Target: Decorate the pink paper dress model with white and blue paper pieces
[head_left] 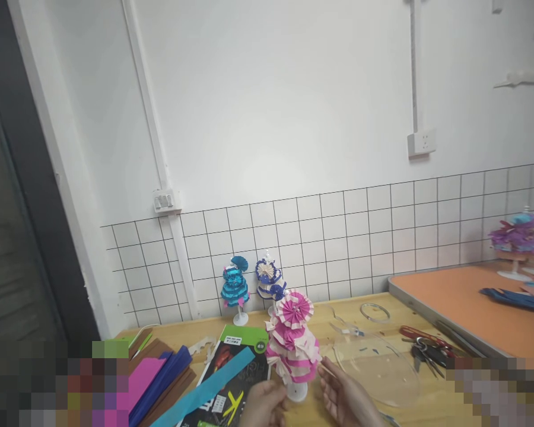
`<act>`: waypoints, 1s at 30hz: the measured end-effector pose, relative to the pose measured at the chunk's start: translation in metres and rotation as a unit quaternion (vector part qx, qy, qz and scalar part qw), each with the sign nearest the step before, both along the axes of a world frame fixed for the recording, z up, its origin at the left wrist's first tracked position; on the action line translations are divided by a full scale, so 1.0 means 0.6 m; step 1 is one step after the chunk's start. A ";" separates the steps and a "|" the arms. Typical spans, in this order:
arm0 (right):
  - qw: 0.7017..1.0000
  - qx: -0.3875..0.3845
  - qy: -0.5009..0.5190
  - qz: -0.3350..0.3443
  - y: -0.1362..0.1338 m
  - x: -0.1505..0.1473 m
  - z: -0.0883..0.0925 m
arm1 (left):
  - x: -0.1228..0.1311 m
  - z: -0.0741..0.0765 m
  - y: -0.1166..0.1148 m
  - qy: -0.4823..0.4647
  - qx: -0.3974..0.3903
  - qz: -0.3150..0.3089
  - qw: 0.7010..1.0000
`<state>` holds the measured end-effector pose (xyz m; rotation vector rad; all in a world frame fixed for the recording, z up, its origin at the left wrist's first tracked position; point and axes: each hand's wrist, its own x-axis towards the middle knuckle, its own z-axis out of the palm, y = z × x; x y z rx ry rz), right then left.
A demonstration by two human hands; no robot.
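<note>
A tiered pink and white crepe-paper dress [292, 338] with a pleated rosette stands upright on a small white stand [297, 391] at the table's front. My left hand [266, 403] is low on its left side, fingers curled against the bottom of the dress and the stand's base. On the opposite side, my right hand [345, 388] has its thumb and forefinger at the lower edge of the paper, the other fingers bent in. Whether the right fingertips pinch the paper is hard to see.
Behind stand a blue paper dress [235, 287] and a navy and white one [267, 276]. A black and green packet [238, 356] lies left under a turquoise strip [209, 384], near coloured paper [146, 379]. Right are a clear disc [374, 367], keys [427, 353] and an orange board [463, 296].
</note>
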<state>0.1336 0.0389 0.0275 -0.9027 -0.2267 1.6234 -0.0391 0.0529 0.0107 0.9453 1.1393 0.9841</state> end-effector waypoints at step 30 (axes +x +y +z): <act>0.992 0.075 0.037 -0.096 0.008 0.080 0.042 | -0.234 0.040 -0.019 0.732 0.082 0.113 0.667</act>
